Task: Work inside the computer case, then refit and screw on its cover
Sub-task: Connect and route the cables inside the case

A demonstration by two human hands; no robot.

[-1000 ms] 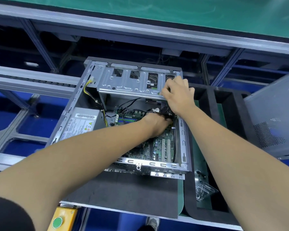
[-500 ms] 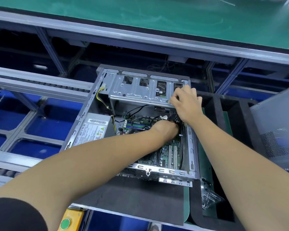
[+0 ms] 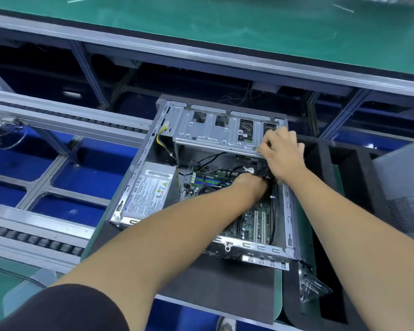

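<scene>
Open grey metal computer case [image 3: 139,185] lies on black foam mat [image 3: 215,290]. My left hand [image 3: 250,185] is deep inside by black cables [image 3: 261,174] — can't tell its fingers. Right hand [image 3: 281,151] fingers curl on silver drive cage [image 3: 210,132] edge.

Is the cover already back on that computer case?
No, the grey metal computer case lies open, its green circuit board exposed under both hands.

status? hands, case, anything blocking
Left hand deep in the open case among the black cables, grip hidden. Right hand curled on the drive cage edge. Cover off, at right.
</scene>
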